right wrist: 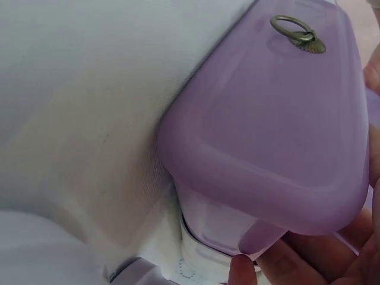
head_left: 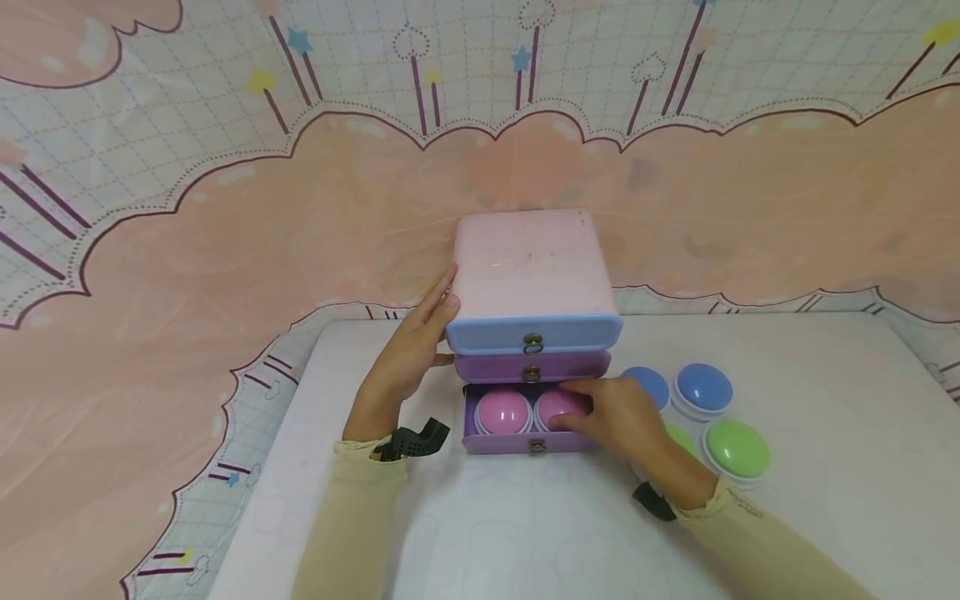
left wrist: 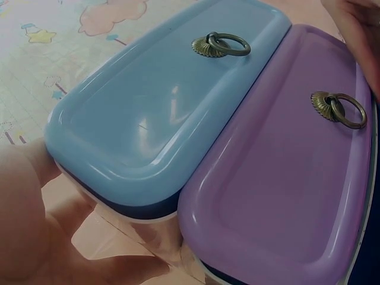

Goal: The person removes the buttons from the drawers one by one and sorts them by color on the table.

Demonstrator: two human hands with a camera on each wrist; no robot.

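Observation:
A small drawer cabinet [head_left: 534, 262] with a pink top stands against the patterned backdrop. My left hand [head_left: 405, 354] rests along its left side, fingers nearly straight. The blue upper drawer [left wrist: 160, 113] and purple middle drawer [left wrist: 279, 172] are closed. The bottom purple drawer [right wrist: 267, 119] is pulled out. In it sit two jars with domed pink lids, a left jar [head_left: 503, 412] and a right jar [head_left: 557, 406]. My right hand [head_left: 626, 412] holds the right jar between thumb and forefinger. In the right wrist view, other fingers [right wrist: 288, 261] lie outside the drawer's side.
Right of the cabinet, blue-lidded jars [head_left: 703, 388] and green-lidded jars [head_left: 737, 448] stand on the white table [head_left: 480, 533]. My right forearm passes close to them and partly covers one green lid. A brass ring pull [head_left: 537, 447] hangs on each drawer front.

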